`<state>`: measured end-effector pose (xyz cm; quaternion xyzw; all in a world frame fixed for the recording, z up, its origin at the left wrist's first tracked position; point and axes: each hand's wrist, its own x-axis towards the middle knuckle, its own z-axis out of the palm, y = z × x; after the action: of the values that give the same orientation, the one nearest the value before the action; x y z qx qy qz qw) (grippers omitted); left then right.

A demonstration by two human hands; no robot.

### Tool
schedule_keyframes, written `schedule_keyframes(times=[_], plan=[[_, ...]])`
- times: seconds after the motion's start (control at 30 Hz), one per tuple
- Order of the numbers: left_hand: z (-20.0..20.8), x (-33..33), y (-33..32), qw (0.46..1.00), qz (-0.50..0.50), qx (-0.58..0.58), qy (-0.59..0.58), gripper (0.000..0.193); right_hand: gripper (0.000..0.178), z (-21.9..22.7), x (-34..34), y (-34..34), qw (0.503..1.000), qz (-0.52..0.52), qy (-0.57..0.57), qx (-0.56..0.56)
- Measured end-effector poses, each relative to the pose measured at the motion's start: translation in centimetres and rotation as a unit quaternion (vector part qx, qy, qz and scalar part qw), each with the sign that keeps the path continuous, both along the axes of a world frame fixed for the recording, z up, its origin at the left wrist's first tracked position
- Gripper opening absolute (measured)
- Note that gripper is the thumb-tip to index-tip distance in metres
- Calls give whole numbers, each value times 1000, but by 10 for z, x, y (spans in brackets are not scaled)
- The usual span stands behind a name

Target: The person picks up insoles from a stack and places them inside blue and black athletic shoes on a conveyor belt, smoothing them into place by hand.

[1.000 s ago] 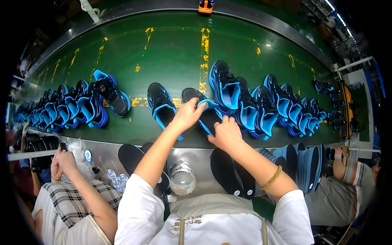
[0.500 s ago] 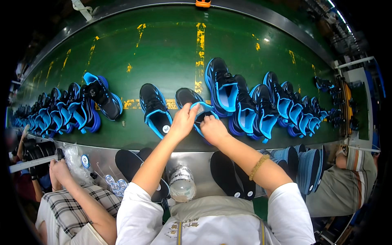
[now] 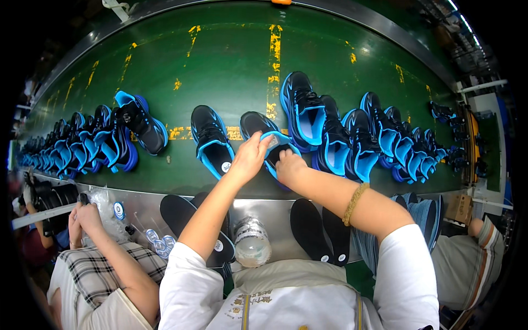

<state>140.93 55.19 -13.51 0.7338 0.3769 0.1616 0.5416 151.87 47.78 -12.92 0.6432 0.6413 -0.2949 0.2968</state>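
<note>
A black sneaker [image 3: 254, 122] with a bright blue lining stands in front of me on the green belt, toe pointing away. My left hand [image 3: 250, 159] is closed on its tongue, pulling the opening wide. Curled fingers of my right hand [image 3: 291, 166] reach into that opening; their tips, and whatever they hold or press, are hidden. Just left of it, apart from my hands, sits a matching sneaker [image 3: 208, 125], a round white sticker showing on its insole [image 3: 226, 166].
More sneakers line the green belt [image 3: 231, 60] at left and right, one [image 3: 300, 93] close by my right hand. The metal ledge [image 3: 275, 209] bears black insoles [image 3: 308, 225], a clear plastic bottle [image 3: 253, 245] and a blue-edged insole stack [image 3: 426, 223]. People sit on both sides.
My right hand has shifted slightly, its fingers bending at the shoe's opening, and my right elbow has swung outward. The left hand keeps its grip. The whole view has tilted slightly.
</note>
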Motion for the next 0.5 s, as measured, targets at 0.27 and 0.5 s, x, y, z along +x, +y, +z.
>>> schedule_keyframes(times=[0.27,0.5], plan=[[2,1,12,997,-7,-78,4,37,25,-16,9,10,987,135,23,-85],[-11,7,11,966,35,255,0,37,31,53,18,-4,968,226,111,-24]])
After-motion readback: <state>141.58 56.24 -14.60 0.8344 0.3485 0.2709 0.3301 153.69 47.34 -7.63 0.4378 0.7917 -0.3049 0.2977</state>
